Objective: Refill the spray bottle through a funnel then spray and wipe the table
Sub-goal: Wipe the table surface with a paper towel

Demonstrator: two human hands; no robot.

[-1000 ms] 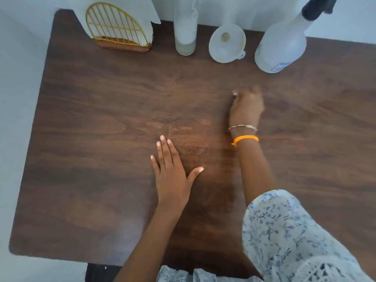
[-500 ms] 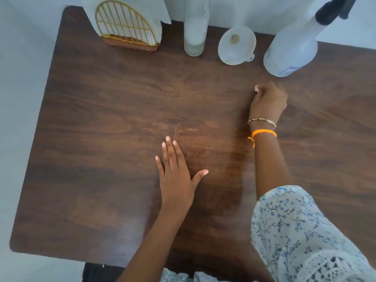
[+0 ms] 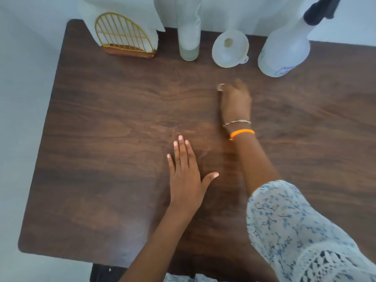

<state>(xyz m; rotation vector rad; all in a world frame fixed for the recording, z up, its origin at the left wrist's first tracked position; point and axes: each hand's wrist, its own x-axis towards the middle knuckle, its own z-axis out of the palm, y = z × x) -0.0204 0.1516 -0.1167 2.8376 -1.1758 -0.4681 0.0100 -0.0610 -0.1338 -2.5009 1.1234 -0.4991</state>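
Sliding leftward, the right hand (image 3: 235,98) is curling over something pale, blurred. Left hand (image 3: 186,178) is lying spread flat on the desk (image 3: 101,139). Spray bottle (image 3: 284,49) is standing upright at the far edge, beside the funnel (image 3: 230,49), nozzle pointing right.

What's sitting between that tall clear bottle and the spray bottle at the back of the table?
In the head view, a white funnel lies on the table between the tall clear bottle and the spray bottle, touching neither.
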